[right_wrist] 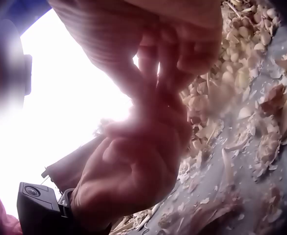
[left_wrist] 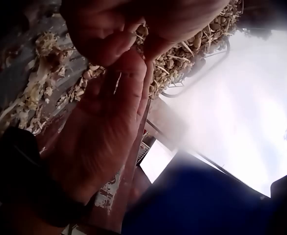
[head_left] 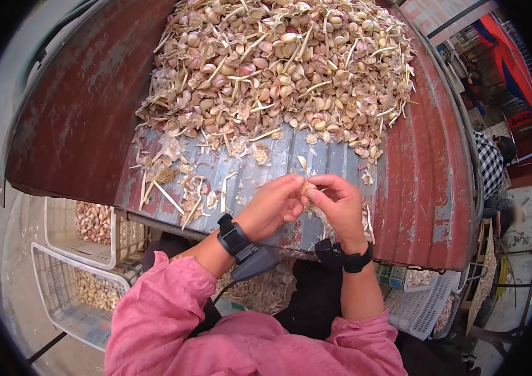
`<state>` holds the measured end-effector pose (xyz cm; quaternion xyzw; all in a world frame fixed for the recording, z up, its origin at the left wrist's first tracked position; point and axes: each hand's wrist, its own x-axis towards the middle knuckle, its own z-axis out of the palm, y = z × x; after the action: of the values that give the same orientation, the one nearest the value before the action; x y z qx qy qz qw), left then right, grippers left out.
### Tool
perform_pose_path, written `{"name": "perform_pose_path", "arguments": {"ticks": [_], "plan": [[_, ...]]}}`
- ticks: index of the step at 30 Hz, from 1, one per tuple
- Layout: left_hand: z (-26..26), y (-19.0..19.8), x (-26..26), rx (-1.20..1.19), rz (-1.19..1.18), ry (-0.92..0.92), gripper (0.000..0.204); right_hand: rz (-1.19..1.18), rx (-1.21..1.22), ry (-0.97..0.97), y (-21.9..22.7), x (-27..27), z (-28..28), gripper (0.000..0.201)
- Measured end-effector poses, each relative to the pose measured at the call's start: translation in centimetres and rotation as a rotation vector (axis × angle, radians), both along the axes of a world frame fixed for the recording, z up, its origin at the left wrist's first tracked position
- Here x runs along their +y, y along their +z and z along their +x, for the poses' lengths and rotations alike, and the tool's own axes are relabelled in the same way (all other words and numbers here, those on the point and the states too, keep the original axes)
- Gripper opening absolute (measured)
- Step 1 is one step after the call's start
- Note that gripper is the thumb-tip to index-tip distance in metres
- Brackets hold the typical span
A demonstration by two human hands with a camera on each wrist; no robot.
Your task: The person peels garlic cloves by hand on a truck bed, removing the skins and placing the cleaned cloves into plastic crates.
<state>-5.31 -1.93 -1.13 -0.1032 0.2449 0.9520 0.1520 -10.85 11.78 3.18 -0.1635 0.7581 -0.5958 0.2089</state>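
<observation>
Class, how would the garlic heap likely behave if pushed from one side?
The garlic heap would probably spread rather than move as one, since its pieces look loose. Its rounded cloves might roll a little, though ridges in the metal sheet could steer them. The thin, dry-looking stalks seem light and may snap.

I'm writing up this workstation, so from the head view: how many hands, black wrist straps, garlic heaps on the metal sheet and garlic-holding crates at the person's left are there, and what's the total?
Hands: 2 (left hand, right hand)
Black wrist straps: 2 (left strap, right strap)
Garlic heap: 1
Crates: 2 (upper crate, lower crate)
Total: 7
</observation>
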Motion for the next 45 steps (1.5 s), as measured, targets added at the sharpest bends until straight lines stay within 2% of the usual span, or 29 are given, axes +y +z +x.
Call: {"name": "perform_pose_path", "arguments": {"ticks": [1, 3, 4, 5, 6, 7, 8, 9, 10, 12, 15, 16, 17, 19, 21, 23, 25, 27, 29, 30, 32, 33, 35, 36, 41, 43, 45], "plan": [[0.0, 0.0, 0.1, 0.022, -0.002, -0.009, 0.022, 0.002, -0.002, 0.0, 0.0, 0.1, 0.2, 0.017], [0.1, -0.4, 0.3, -0.006, 0.071, -0.018, 0.021, 0.096, 0.342, 0.074, 0.4, -0.3, 0.6, 0.019], [0.0, -0.8, 0.3, -0.033, 0.144, -0.026, 0.019, 0.096, 0.341, 0.077, 0.5, -0.5, 0.2, 0.019], [0.0, -1.3, 0.3, -0.034, 0.146, -0.024, 0.019, 0.11, 0.185, -0.018, 0.8, -0.6, -0.6, 0.019], [0.0, -1.8, 0.3, -0.114, 0.2, 0.052, 0.019, 0.126, 0.028, -0.115, 1.0, -0.6, -1.5, 0.019], [-0.1, -2.1, 0.3, -0.194, 0.255, 0.128, 0.019, 0.131, 0.027, -0.115, 0.5, -0.3, -3.1, 0.019], [-0.2, -2.1, 0.2, -0.192, 0.258, 0.129, 0.019, 0.276, 0.093, -0.067, -0.8, 0.1, -5.5, 0.02], [-0.2, -2.0, 0.0, -0.207, 0.187, 0.22, 0.021, 0.421, 0.157, -0.015, -2.0, 0.1, -7.1, 0.02], [-0.4, -2.0, -0.3, -0.221, 0.114, 0.315, 0.023, 0.421, 0.161, -0.009, -3.0, -0.7, -8.0, 0.02], [-0.5, -1.9, -0.9, -0.202, 0.083, 0.333, 0.025, 0.676, 0.376, 0.147, -4.5, -2.0, -8.9, 0.018], [-0.4, -1.0, -1.4, -0.234, 0.083, 0.389, 0.028, 0.704, 0.31, 0.275, -4.9, -2.9, -9.4, 0.018], [-0.4, -0.8, -1.5, -0.279, 0.12, 0.417, 0.03, 0.712, 0.17, 0.295, -4.5, -2.7, -9.4, 0.017], [-0.4, -0.9, -1.6, -0.283, 0.123, 0.417, 0.03, 0.715, 0.166, 0.297, -4.2, -2.3, -9.0, 0.017], [-0.7, -1.2, -1.7, -0.311, 0.32, 0.46, 0.033, 0.396, -0.106, 0.162, -2.5, -2.0, -7.8, 0.016], [-0.9, -1.8, -1.3, -0.317, 0.305, 0.451, 0.034, 0.341, -0.089, 0.158, 0.2, -2.5, -5.2, 0.017], [-0.5, -1.9, -0.9, -0.329, 0.285, 0.432, 0.034, 0.217, -0.15, 0.251, 2.3, -3.7, -2.5, 0.016], [-0.1, -1.9, -0.9, -0.319, 0.445, 0.291, 0.032, 0.208, -0.105, 0.287, 2.6, -3.5, -3.2, 0.018], [0.0, -2.3, -0.8, -0.331, 0.375, 0.293, 0.029, 0.365, 0.093, -0.025, 1.3, -2.2, -7.8, 0.017], [0.0, -3.2, -1.0, -0.243, 0.386, 0.273, 0.025, 0.542, 0.174, -0.14, -0.5, -0.8, -12.7, 0.016], [-0.1, -3.0, -1.1, -0.239, 0.386, 0.278, 0.025, 0.54, 0.178, -0.136, -1.5, -1.0, -13.5, 0.016], [-0.3, -2.1, -0.9, -0.304, 0.186, 0.3, 0.023, 0.634, 0.154, -0.122, -3.2, -1.2, -14.6, 0.016], [-0.4, -1.9, -0.9, -0.301, 0.188, 0.302, 0.023, 0.634, 0.158, -0.121, -4.3, -1.0, -15.2, 0.016], [-0.5, -1.6, -1.1, -0.277, 0.173, 0.302, 0.022, 0.68, 0.319, 0.016, -6.2, -0.6, -15.7, 0.015], [-0.5, -1.7, -1.2, -0.279, 0.173, 0.306, 0.022, 0.596, 0.158, 0.058, -5.7, -0.5, -15.1, 0.017], [-0.3, -1.9, -1.0, -0.267, 0.168, 0.286, 0.023, 0.448, 0.046, 0.113, -2.4, -0.2, -9.8, 0.019], [-0.3, -1.3, -0.7, -0.277, 0.131, 0.264, 0.024, 0.166, 0.048, 0.079, -1.1, -0.1, -7.3, 0.02], [-0.3, -0.9, -0.5, -0.287, 0.089, 0.244, 0.024, 0.074, 0.031, 0.054, -0.1, -0.4, -4.7, 0.02]]}}
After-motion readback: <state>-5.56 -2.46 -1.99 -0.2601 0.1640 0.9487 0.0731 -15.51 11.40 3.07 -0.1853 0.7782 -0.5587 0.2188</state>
